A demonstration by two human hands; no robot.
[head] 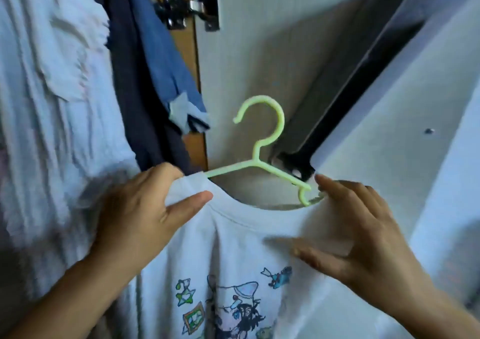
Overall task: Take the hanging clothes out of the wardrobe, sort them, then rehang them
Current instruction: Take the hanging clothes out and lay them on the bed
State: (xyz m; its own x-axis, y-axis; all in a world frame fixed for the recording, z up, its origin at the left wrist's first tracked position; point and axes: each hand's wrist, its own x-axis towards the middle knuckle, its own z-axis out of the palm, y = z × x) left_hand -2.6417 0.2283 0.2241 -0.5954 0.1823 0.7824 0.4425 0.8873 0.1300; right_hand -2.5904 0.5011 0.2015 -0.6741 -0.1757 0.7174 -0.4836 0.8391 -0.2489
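Wardrobe door [259,53], white cartoon-print shirt [233,260], green hanger [259,141]

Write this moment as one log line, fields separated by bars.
left hand pinches white T-shirt shoulder | right hand holds other shoulder | green hanger half in collar | not on rail
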